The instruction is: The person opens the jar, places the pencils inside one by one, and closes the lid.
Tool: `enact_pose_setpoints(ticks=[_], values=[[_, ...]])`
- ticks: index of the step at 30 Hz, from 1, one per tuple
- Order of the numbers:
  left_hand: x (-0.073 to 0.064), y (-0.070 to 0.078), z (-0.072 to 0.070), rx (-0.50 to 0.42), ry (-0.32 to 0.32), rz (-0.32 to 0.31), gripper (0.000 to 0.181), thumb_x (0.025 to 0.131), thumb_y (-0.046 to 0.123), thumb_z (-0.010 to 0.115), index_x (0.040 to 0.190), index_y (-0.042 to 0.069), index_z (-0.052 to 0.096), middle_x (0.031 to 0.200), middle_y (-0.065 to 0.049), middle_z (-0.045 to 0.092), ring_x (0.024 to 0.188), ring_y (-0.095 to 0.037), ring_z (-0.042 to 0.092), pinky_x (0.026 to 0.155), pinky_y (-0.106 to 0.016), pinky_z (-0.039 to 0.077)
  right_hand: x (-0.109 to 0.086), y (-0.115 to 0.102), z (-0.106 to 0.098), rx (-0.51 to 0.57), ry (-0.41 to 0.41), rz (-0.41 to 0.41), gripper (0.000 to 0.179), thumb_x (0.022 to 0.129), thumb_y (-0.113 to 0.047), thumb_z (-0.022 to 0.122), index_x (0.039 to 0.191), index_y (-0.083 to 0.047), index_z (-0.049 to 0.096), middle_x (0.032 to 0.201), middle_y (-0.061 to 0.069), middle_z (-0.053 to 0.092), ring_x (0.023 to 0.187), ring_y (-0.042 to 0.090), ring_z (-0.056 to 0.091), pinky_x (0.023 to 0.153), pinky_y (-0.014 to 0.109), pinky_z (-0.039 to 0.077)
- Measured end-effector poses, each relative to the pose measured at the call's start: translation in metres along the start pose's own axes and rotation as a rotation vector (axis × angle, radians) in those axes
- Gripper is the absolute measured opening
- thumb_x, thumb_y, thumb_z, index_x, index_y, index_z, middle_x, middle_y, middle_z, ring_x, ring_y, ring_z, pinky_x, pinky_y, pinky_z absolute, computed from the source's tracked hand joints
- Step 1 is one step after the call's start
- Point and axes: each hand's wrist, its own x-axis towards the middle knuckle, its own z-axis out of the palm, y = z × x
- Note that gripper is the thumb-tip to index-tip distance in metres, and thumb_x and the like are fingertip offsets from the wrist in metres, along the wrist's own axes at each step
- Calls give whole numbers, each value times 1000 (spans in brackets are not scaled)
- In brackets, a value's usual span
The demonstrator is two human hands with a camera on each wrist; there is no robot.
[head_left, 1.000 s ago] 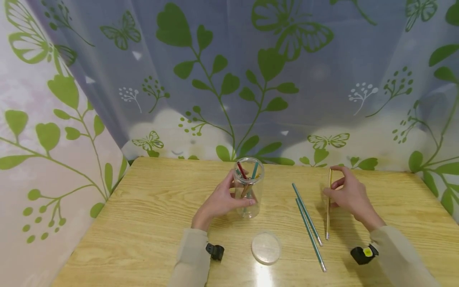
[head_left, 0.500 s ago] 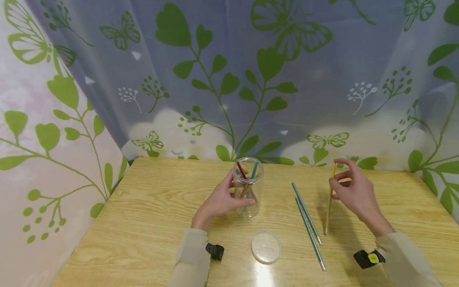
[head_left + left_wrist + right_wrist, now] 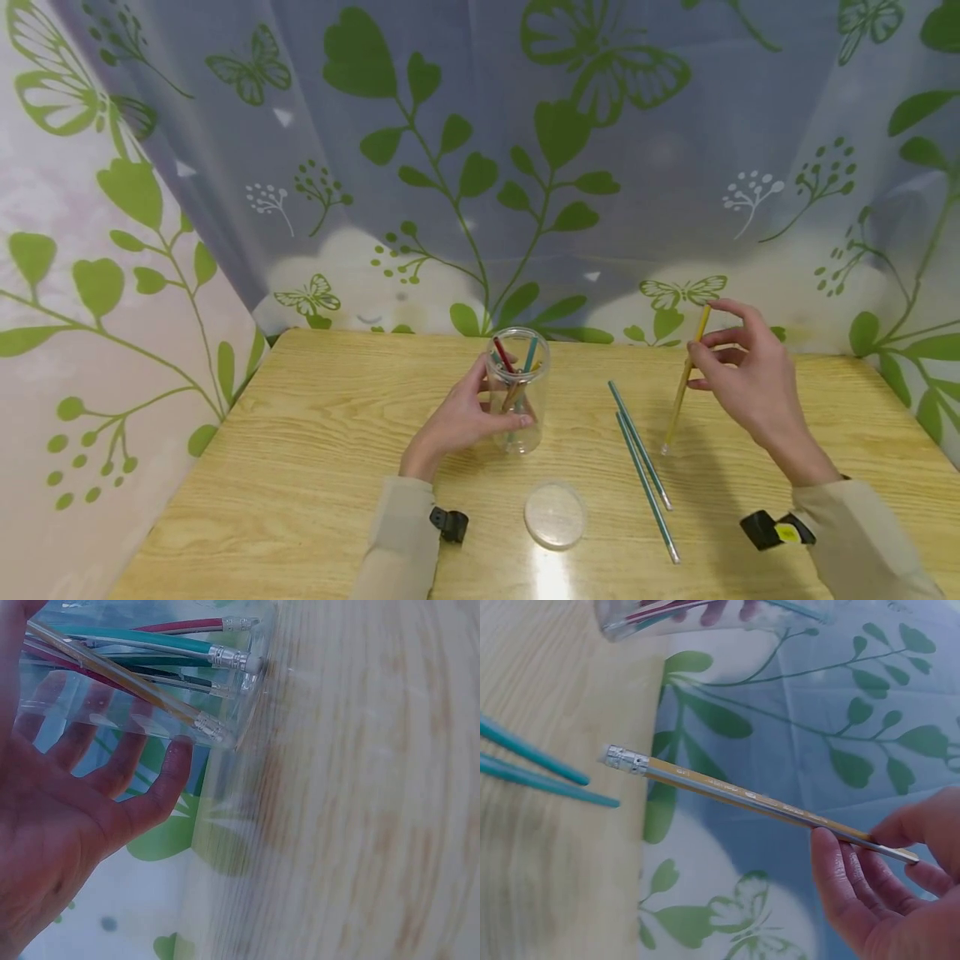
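My left hand grips a clear jar that stands upright on the table, thumb in front and fingers round the far side. Several pencils lean inside it, red, teal and yellow; in the left wrist view a teal pencil shows its eraser end by the jar's base. To the right, my right hand pinches a yellow pencil near its upper end, above the table. It tilts with the eraser end down and toward the jar; the right wrist view shows this silver-banded pencil along most of its length.
Two teal pencils, a farther one and a nearer one, lie on the wooden table between the hands. A round clear lid lies in front of the jar. A patterned curtain hangs behind the table's back edge.
My right hand has lifted the yellow pencil up and away from me, and its eraser end has swung left toward the jar. The left hand and jar have stayed in place.
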Motion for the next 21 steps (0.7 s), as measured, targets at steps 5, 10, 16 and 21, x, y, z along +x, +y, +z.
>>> enact_pose_setpoints(ticks=[5, 10, 16, 21], values=[[1, -1, 0, -5, -4, -9, 99, 81, 33, 89, 154, 55, 25, 146, -1, 53, 126, -35, 61, 97, -51, 55, 3, -18, -2, 69, 36, -32, 57, 98, -6, 65, 150, -15, 44, 91, -12, 60, 72, -4, 66, 60, 23, 61], [2, -1, 0, -6, -3, -5, 98, 81, 32, 89, 153, 56, 26, 146, 0, 53, 125, -34, 62, 96, -50, 56, 5, -37, -4, 116, 78, -101, 56, 97, -3, 66, 147, -19, 48, 92, -12, 62, 74, -2, 67, 61, 22, 61], [1, -1, 0, -16, -6, -4, 98, 81, 30, 89, 152, 55, 27, 146, 3, 52, 127, -33, 60, 97, -50, 55, 9, -60, -4, 167, 132, -193, 57, 94, 3, 66, 145, -18, 51, 91, -11, 64, 74, -1, 69, 61, 22, 61], [2, -1, -1, -10, -2, 0, 95, 80, 30, 90, 151, 54, 30, 145, 5, 53, 131, -30, 56, 99, -51, 54, 14, -76, -3, 226, 161, -253, 57, 92, 6, 66, 143, -15, 52, 90, -7, 65, 73, 1, 71, 63, 22, 61]])
